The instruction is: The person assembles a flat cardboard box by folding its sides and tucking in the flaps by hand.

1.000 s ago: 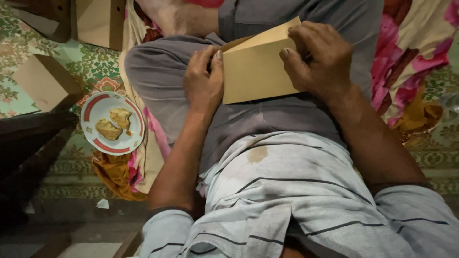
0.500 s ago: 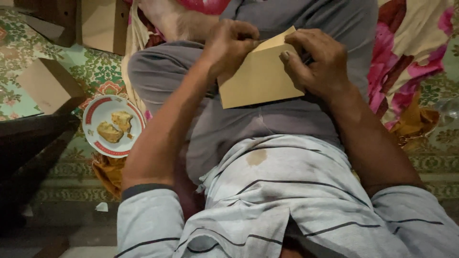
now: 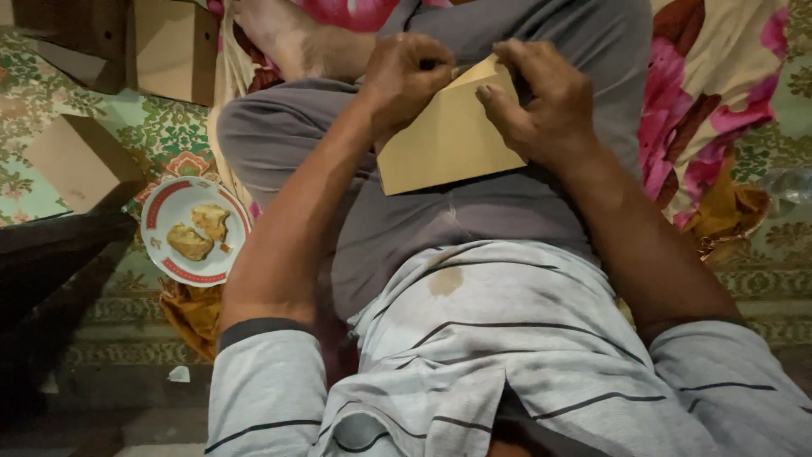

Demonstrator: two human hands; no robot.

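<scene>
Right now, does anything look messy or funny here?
Yes. The shirt has a brownish stain on its front. A plate with food sits on the patterned floor by the knee, not on a table. The paper in both hands, left hand and right hand, looks neat and unharmed.

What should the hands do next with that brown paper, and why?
Probably press the top fold flat. The left hand and right hand both pinch the top edge of the brown paper piece on the lap, where a flap looks partly bent over.
</scene>
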